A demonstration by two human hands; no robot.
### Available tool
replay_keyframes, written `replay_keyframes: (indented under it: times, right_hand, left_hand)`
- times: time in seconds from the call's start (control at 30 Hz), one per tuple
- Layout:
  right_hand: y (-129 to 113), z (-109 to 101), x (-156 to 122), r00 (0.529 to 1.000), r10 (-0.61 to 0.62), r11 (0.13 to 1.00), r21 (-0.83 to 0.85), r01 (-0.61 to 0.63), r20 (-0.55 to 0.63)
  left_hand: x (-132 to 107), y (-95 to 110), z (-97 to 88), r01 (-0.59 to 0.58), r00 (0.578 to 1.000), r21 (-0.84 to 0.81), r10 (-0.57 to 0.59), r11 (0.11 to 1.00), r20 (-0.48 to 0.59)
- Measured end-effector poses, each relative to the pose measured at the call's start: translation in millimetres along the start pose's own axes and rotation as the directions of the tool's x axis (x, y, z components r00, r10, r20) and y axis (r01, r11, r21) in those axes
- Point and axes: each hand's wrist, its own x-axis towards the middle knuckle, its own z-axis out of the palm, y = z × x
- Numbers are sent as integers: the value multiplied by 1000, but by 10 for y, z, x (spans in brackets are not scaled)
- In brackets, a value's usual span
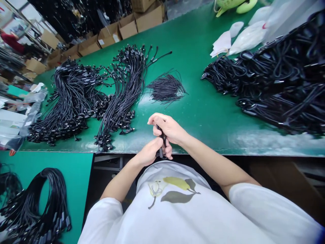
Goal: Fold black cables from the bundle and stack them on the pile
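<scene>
Close to my body, at the near edge of the green table (200, 122), both hands meet around a black cable (160, 130). My left hand (151, 149) is closed on its lower part, where a dark grey connector end shows below the fingers. Just above, my right hand (166, 128) pinches the cable's upper part, with the index finger bent over it. Most of the cable is hidden by my fingers. Beyond my hands lies a small heap of thin black ties (167, 88). Left of that heap spreads a bundle of straight black cables (127, 81) with connectors.
Another cable pile (73, 91) lies further left. Coiled black cables (274, 78) heap up on the right, near white plastic bags (248, 39). Cardboard boxes (109, 35) line the far edge. A lower green table (78, 176) holds looped cables (48, 200). A person (12, 42) is in the background.
</scene>
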Motion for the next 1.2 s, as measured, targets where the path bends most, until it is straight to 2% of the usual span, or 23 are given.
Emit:
replay_keyframes:
  times: [0.07,0.1,0.2,0.27,0.33,0.43,0.53,0.6,0.67,0.77,0.83,0.9,1.07,1.13,1.2]
  right_hand:
    - [-28,-42,12,995,-98,993,-68,96,-24]
    - [-44,-52,17,987,-146,985,-102,139,-69]
    - [-96,-30,11,953,-237,957,-212,196,-190]
    - [-121,7,-3,941,-274,941,-257,219,-201]
    - [-128,35,-7,946,-278,942,-242,233,-168]
    - [-100,28,17,966,-232,968,-124,218,-110]
    - [-69,-29,45,982,-167,986,13,169,-88]
    - [-74,-72,43,992,-85,991,99,94,-94]
    - [-105,-108,24,996,25,979,206,-6,-89]
    - [-168,-146,-4,990,132,927,361,-105,-53]
    - [-193,-167,0,990,136,906,410,-105,-47]
    - [-184,-179,19,992,120,905,415,-90,-47]
    - [-47,-186,27,993,109,944,319,-86,-54]
    - [2,-284,18,998,35,991,133,-28,-55]
    - [16,-522,51,998,-59,984,-168,52,-35]
  left_hand:
    - [-26,-15,95,72,997,-217,-73,973,4]
    - [-33,-15,130,73,997,-268,-81,961,-18]
    - [-35,12,159,52,995,-278,-72,959,-63]
    - [-29,51,129,92,995,-291,-100,952,-14]
    - [-23,98,100,179,984,-338,-160,924,83]
    - [-2,140,102,266,962,-362,-219,893,164]
    - [38,110,133,174,985,-289,-160,941,72]
    - [68,62,139,96,995,-214,-101,972,-13]
    - [91,16,131,85,995,-176,-92,981,-35]
    - [107,-12,119,133,991,-249,-128,959,36]
    - [118,-3,113,150,988,-320,-135,936,70]
    - [135,5,103,142,990,-345,-130,928,58]
    - [191,-80,47,149,988,-304,-151,941,17]
    - [202,-137,10,117,990,-232,-132,966,-48]
    - [209,-170,-47,45,984,-142,-69,989,-164]
